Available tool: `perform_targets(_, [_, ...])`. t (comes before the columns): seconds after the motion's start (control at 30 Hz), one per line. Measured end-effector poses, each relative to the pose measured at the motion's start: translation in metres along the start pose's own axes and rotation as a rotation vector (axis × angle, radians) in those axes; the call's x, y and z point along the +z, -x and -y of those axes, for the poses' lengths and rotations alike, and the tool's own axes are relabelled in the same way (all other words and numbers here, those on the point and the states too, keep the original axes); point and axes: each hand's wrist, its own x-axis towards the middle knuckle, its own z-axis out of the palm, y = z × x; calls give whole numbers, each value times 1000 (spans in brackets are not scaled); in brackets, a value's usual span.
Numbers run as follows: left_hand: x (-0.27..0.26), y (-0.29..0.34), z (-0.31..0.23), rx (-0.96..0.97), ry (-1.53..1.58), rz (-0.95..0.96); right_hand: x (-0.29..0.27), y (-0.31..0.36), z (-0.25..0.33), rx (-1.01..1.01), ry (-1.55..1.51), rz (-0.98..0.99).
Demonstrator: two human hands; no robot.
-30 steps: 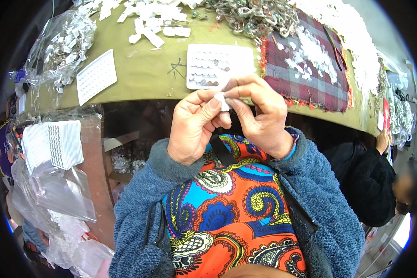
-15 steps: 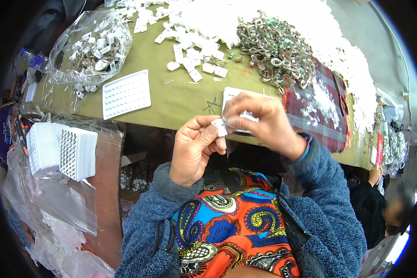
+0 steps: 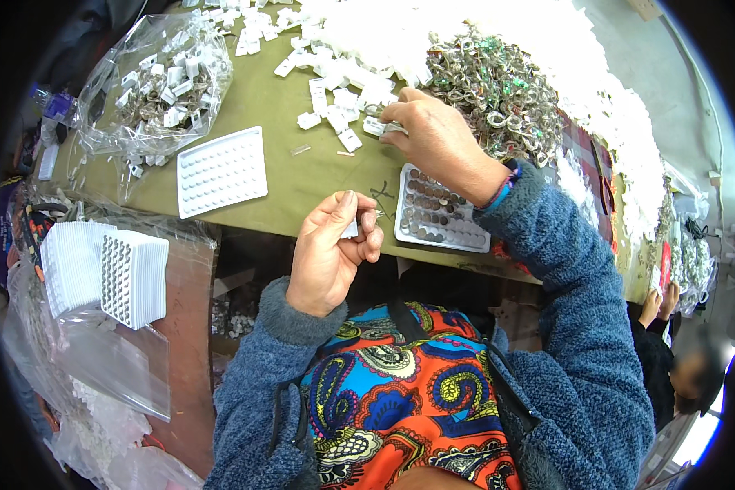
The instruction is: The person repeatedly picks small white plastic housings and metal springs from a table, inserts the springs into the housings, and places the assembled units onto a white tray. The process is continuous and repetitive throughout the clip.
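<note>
At a cloth-covered green surface [image 3: 290, 186], we see a small white piece [image 3: 351, 229] held in a person's left hand [image 3: 328, 249], just short of the near edge, while the right hand [image 3: 447, 143] reaches across to the white pieces [image 3: 335, 114] lying loose beyond. We judge a dropped piece the likeliest mishap: so little of it shows between the fingers that a slackened grip could send it over the edge. The right forearm, angled close beside the tray [image 3: 401, 229], could knock its dark discs [image 3: 433, 219] out of place if the sleeve [image 3: 539, 220] dipped; a careless sweep might also catch the heaped metal rings [image 3: 498, 98].

We note the left hand upright, thumb and fingers pinching the piece, the other fingers curled. The right hand bends downward at the wrist, palm down, thumb and forefinger around a white piece; whether they grip it, we cannot tell.
</note>
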Motion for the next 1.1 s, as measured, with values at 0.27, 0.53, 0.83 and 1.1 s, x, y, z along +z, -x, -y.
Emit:
perform_targets(0.27, [9, 13, 7, 24, -53, 10, 12, 5, -8, -201, -8, -92])
perform_targets(0.53, [5, 15, 4, -55, 124, 63, -30, 37, 17, -577, -36, -77])
perform_targets(0.83, [-8, 14, -4, -295, -1, 256, -50, 60, 5, -588, -89, -76])
perform_targets(1.1, [-15, 7, -8, -192, -79, 223, -2, 11, -53, -219, 611, -34])
